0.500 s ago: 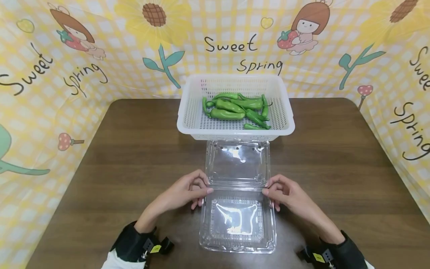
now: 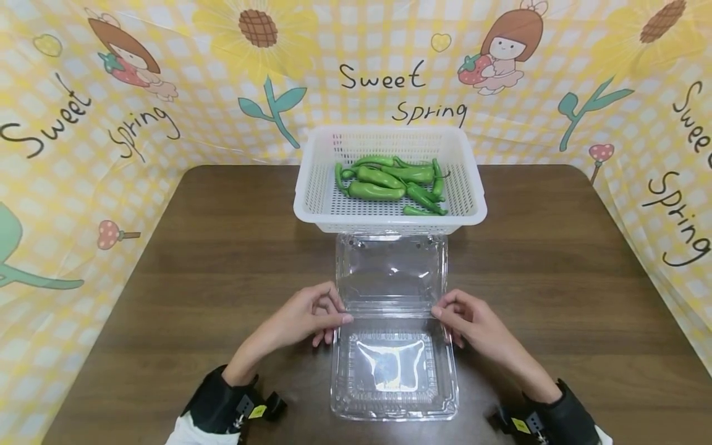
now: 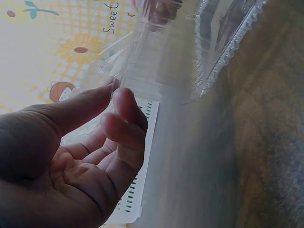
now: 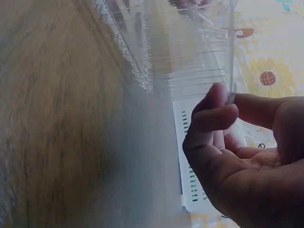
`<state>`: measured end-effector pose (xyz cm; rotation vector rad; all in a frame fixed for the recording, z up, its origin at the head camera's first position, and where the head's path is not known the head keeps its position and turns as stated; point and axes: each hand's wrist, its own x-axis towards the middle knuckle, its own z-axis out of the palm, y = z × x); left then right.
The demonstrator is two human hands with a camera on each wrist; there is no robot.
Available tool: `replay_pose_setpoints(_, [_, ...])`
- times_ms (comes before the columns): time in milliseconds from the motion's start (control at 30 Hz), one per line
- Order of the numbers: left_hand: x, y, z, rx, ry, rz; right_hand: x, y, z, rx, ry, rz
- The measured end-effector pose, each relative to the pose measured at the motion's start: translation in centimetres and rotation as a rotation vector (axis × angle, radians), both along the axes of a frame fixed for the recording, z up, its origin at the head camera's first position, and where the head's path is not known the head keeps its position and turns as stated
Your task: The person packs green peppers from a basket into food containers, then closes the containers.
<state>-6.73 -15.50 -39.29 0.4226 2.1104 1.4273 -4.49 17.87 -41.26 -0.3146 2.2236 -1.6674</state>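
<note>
A clear plastic clamshell box [image 2: 394,371] lies open on the brown table [image 2: 211,259], its lid [image 2: 391,272] lifted toward the basket. My left hand [image 2: 311,318] pinches the lid's left corner near the hinge, thumb against forefinger [image 3: 124,102]. My right hand [image 2: 464,320] pinches the right corner the same way [image 4: 221,107]. A white slotted basket [image 2: 311,204] stands just behind the box and holds several green peppers [image 2: 381,185]. The box base is empty.
A yellow patterned cloth [image 2: 111,123] with "Sweet Spring" lettering walls in the table at the back and both sides. The wood surface shows bare left and right of the box. Black wrist straps [image 2: 233,408] sit on both forearms.
The lid has tipped a little further back toward the basket. Both hands keep their pinch at the hinge corners and have shifted only slightly.
</note>
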Motion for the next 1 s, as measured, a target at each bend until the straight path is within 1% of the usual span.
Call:
replay_pose_setpoints(133, [0.0,0.1,0.0,-0.011,0.029,0.011,-0.1,-0.3,-0.1,0.021,0.014,-0.018])
replay_pose_setpoints(433, [-0.1,0.3,0.2,-0.039,0.083,0.087,-0.8,-1.0,0.1,0.026,0.045,-0.068])
replay_pose_setpoints(633, [-0.1,0.2,0.1,-0.063,0.105,0.157,-1.6,-1.8,0.2,0.024,0.077,-0.083])
replay_pose_setpoints(800, [-0.2,-0.2,-0.1,-0.066,0.091,0.219,-2.2,-2.4,0.2,0.029,0.111,-0.098])
replay_pose_setpoints(867, [-0.2,-0.5,-0.2,-0.058,0.083,0.227,-2.5,-2.6,0.1,0.034,0.119,-0.098])
replay_pose_setpoints(1000, [-0.3,-1.0,-0.7,-0.033,0.089,0.210,-2.9,-3.1,0.0,0.041,0.137,-0.097])
